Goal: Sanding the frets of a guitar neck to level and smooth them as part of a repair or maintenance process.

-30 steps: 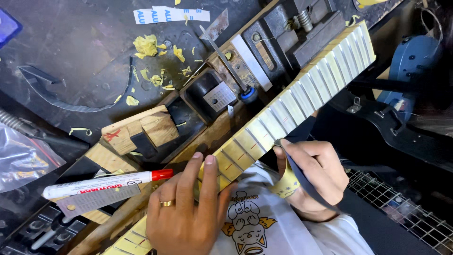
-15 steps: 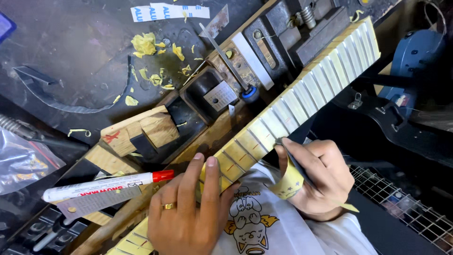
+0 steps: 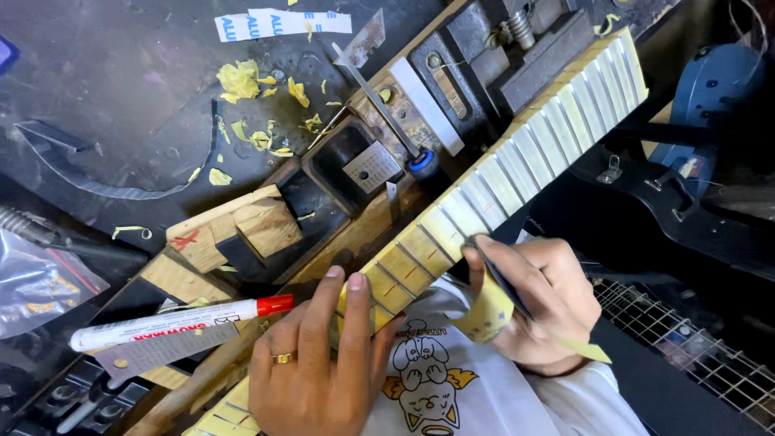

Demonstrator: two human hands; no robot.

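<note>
A long fretted guitar neck (image 3: 517,165) runs diagonally from lower left to upper right, its frets separated by strips of pale masking tape. My left hand (image 3: 319,363), with a gold ring, lies flat on the neck's lower part, fingers pointing up. My right hand (image 3: 537,303) sits at the neck's near edge and pinches a thin dark blade-like tool (image 3: 496,278) together with a strip of peeled yellow tape (image 3: 488,315). The tool's tip touches the edge of the fretboard.
A white marker with a red cap (image 3: 178,319) lies left of my left hand, above a small steel ruler (image 3: 165,351). Wooden blocks (image 3: 234,230), a metal vise (image 3: 484,56), yellow tape scraps (image 3: 242,81) and a plastic bag (image 3: 36,282) crowd the dark bench. A wire grid (image 3: 686,347) is at lower right.
My right hand has shifted up along the neck's edge with the tool. The yellow tape strip now hangs more loosely from it. My left hand stays put.
</note>
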